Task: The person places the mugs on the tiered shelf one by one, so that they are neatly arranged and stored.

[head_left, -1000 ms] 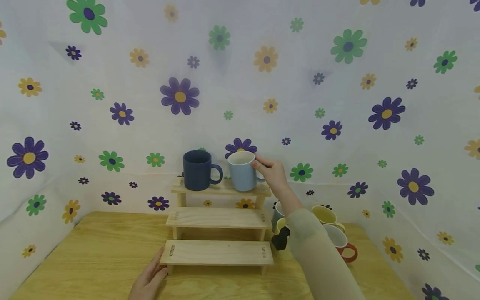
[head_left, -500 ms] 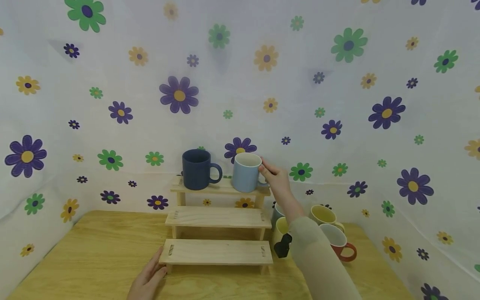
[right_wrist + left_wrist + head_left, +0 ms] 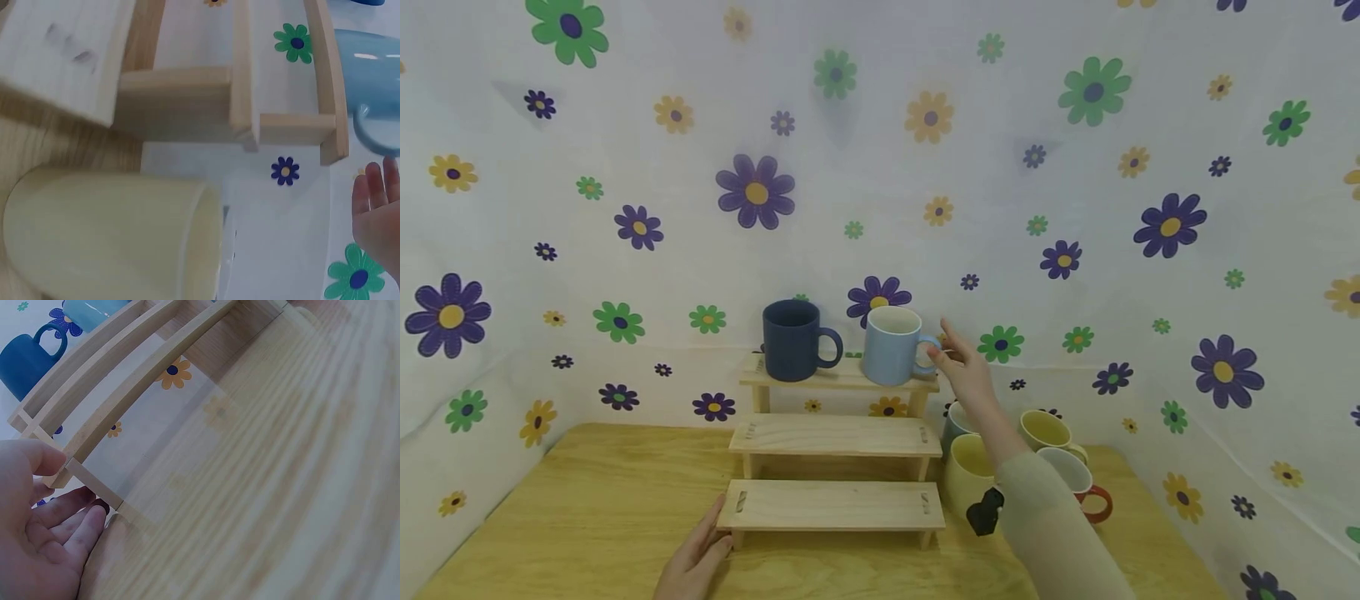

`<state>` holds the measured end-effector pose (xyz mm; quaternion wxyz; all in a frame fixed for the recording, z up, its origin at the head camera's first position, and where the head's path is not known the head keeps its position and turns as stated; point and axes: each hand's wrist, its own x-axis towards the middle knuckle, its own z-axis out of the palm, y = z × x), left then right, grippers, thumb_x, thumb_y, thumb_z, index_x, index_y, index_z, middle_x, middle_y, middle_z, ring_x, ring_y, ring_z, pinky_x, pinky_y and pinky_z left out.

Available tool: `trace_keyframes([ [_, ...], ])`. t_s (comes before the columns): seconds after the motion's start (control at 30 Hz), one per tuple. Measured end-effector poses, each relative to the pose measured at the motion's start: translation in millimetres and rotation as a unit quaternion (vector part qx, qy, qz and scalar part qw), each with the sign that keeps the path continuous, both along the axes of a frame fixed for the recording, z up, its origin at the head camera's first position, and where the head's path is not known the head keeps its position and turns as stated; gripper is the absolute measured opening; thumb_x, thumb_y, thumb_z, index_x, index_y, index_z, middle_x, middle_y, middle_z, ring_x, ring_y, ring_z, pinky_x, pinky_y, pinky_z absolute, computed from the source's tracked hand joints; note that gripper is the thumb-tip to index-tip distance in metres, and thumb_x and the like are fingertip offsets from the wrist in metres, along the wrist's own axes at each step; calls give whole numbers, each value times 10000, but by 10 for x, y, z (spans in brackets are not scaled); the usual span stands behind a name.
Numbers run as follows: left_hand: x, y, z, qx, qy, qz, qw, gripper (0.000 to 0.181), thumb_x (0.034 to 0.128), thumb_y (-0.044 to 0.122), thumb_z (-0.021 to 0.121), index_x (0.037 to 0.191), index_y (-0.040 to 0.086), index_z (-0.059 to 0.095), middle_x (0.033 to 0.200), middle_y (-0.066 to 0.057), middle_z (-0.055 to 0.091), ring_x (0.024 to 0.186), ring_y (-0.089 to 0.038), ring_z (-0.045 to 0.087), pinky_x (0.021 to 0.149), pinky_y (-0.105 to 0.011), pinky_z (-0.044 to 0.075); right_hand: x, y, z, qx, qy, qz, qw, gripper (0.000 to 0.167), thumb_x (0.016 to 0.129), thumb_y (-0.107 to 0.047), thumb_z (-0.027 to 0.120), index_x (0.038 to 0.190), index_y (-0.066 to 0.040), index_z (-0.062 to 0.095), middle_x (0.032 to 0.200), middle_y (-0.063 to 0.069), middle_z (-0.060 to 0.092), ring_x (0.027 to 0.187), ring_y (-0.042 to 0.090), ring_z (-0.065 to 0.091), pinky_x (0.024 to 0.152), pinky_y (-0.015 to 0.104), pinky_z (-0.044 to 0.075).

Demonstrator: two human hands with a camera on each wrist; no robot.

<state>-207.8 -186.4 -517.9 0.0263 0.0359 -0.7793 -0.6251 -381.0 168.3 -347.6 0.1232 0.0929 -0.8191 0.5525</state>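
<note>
A three-tier wooden rack (image 3: 835, 505) carries a dark blue mug (image 3: 792, 342) and a light blue mug (image 3: 891, 350) on its top tier, both upright with handles to the right. My right hand (image 3: 967, 371) is just right of the light blue mug's handle, fingers loosely extended and holding nothing; in the right wrist view the hand (image 3: 381, 219) lies beside that mug (image 3: 375, 75). At the bottom tier's left end, my left hand (image 3: 694, 557) grips the rack; in the left wrist view the hand (image 3: 44, 531) has its fingers round the end and leg of the rack (image 3: 125, 394).
Right of the rack, several mugs stand on the wooden table (image 3: 587, 508): a pale yellow one (image 3: 966, 479), a greyish-blue one (image 3: 955, 425) behind it, another yellow one (image 3: 1045, 432) and a red one with a white inside (image 3: 1066, 471). A flowered cloth (image 3: 865, 167) hangs behind.
The light blue mug moved slightly right along the top tier, then stayed there. My right hand has let go of it and drawn back to the right. The left hand holds its place.
</note>
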Motion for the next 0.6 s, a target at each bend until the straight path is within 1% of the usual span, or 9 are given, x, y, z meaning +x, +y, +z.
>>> trace_keyframes([
  [0.1,2,-1,-10,-8,-27,33,10000,599,984,78,465,1527,80,212,1353,-270,482,1210,-346,503,897,-255,473,52,138,-75,206,72,38,9998,598,954,-315,593,1496,-273,345,1288,115,527,1209,299,482,989,499,416],
  [0.17,-1,-2,-14,-26,-38,40,10000,599,988,92,473,1528,90,215,1345,-263,493,1205,-340,510,908,-276,472,105,232,-135,344,116,87,9993,601,958,-285,591,1501,-224,341,1291,139,529,1210,321,482,982,510,419],
  [0.23,-1,-2,-13,-63,-48,38,10000,600,991,108,479,1529,94,214,1351,-262,489,1209,-341,507,941,-341,469,169,323,-199,451,106,145,9988,616,951,-282,600,1501,-184,342,1299,153,517,1207,337,481,980,518,419],
  [0.37,-9,1,-11,-134,-167,92,9997,600,996,156,483,1532,114,215,1353,-248,494,1212,-331,507,966,-398,455,297,473,-327,691,211,311,9969,631,938,-244,624,1485,-86,352,1285,196,498,1177,373,492,973,530,425],
  [0.47,-14,6,-10,-137,-238,120,9996,603,999,197,481,1533,122,212,1356,-248,490,1215,-338,503,965,-413,454,390,563,-427,767,331,371,9958,617,932,-176,633,1463,-18,363,1267,232,496,1156,398,497,977,536,421],
  [0.6,-12,10,-7,-167,-302,153,9993,608,995,202,481,1534,132,209,1368,-255,477,1225,-353,491,992,-472,424,518,677,-551,878,339,400,9948,616,929,-132,630,1451,34,351,1284,259,479,1160,421,483,989,545,406],
])
